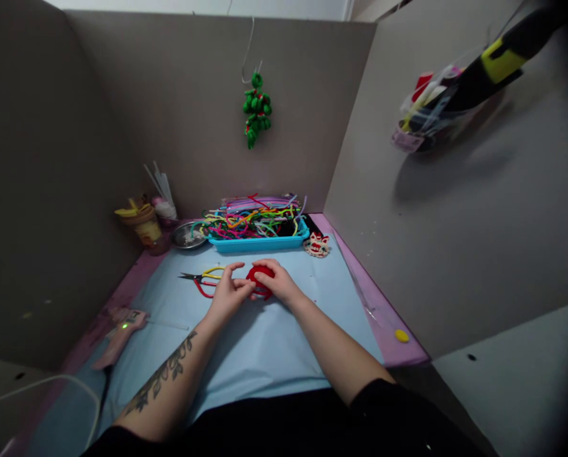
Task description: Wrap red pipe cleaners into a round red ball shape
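Note:
A round red piece point(261, 272), apparently fuzzy pipe cleaner, is held between my hands over the blue-covered table; its exact form is partly hidden by fingers. My right hand point(277, 284) curls around its top and right side, the thumb lying across the front. From the left, my left hand point(230, 291) pinches at the lower edge of the piece with thumb and fingertips, its index finger raised. Just left of that hand lie scissors point(198, 278) with one yellow and one red handle, blades apart and pointing left.
Behind the hands, a blue tray point(259, 244) holds many coloured pipe cleaners. Beside it are a metal dish point(188, 235) and a red-and-white ornament point(317, 245). A pink glue gun point(122, 336) with a green light lies left; a yellow disc point(401, 336) lies right. Grey partitions enclose the table.

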Action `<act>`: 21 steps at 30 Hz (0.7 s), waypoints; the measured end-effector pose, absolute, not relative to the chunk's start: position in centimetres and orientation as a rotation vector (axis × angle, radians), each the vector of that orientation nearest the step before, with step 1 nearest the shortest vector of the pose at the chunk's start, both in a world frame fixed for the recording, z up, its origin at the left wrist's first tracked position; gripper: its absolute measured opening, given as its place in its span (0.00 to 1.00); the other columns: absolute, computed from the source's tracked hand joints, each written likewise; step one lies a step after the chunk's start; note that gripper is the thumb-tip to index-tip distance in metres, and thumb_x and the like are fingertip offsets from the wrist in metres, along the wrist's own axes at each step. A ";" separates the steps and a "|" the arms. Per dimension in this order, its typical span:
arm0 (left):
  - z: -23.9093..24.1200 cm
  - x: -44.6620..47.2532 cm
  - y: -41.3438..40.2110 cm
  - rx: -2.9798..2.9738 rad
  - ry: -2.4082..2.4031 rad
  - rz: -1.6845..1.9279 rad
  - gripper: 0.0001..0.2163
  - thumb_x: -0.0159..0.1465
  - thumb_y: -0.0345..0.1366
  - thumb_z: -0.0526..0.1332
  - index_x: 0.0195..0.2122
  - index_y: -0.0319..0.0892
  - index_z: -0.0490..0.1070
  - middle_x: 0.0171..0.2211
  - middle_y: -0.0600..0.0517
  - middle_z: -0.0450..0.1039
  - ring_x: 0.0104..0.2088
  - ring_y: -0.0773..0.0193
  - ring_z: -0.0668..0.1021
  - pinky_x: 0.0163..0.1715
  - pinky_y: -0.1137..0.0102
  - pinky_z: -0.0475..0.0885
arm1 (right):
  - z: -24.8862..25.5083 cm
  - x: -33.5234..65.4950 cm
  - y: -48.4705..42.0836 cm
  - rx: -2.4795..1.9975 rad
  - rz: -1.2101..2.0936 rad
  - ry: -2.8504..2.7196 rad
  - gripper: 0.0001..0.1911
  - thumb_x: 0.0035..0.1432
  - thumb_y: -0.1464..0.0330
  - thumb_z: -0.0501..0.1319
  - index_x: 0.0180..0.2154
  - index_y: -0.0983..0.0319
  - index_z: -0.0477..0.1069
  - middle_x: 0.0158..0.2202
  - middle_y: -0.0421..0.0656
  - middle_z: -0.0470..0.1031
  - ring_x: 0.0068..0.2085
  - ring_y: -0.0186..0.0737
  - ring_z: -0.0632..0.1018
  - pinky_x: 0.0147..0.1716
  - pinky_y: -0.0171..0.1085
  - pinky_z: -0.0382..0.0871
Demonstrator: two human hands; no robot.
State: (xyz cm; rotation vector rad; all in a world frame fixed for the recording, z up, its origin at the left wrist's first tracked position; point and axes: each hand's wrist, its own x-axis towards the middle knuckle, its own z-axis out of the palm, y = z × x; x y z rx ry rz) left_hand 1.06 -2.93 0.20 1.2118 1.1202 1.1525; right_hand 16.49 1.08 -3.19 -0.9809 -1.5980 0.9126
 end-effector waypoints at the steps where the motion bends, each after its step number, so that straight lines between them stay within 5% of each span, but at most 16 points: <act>1: 0.1 1.1 -2.9 1.211 1.129 1.164 0.27 0.49 0.39 0.67 0.48 0.43 0.57 0.22 0.56 0.75 0.18 0.67 0.74 0.17 0.78 0.60 | -3.2 16.4 1.1 -0.984 0.915 -1.600 0.16 0.52 0.62 0.62 0.44 0.58 0.73 0.44 0.44 0.71 0.48 0.41 0.73 0.52 0.42 0.64; 21: -1.1 1.4 -2.6 1.184 1.214 1.269 0.23 0.50 0.41 0.67 0.43 0.42 0.59 0.20 0.57 0.73 0.16 0.72 0.69 0.19 0.77 0.62 | -3.1 15.9 0.7 -1.105 0.753 -1.660 0.16 0.53 0.64 0.61 0.45 0.58 0.71 0.47 0.45 0.69 0.51 0.43 0.69 0.55 0.43 0.60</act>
